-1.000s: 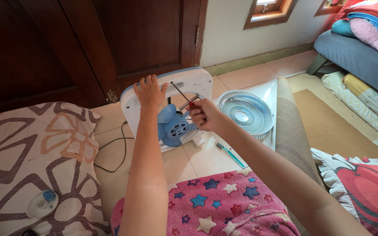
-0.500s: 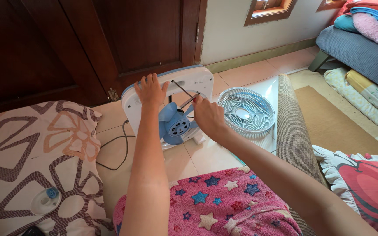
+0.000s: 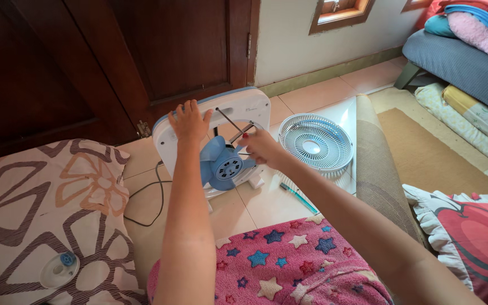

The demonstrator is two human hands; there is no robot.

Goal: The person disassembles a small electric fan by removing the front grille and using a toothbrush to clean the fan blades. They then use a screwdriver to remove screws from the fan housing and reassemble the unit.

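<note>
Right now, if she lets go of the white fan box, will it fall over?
Probably it could tip: the fan housing stands upright on a narrow base, steadied by the left hand. It looks like thin plastic, so likely light. The right hand holds a screwdriver by the blue blades.

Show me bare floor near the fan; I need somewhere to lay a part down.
Bare tile lies between the white box fan frame, the teal screwdriver and the pink star blanket. Crowded by the black cord and the round white grille.
</note>
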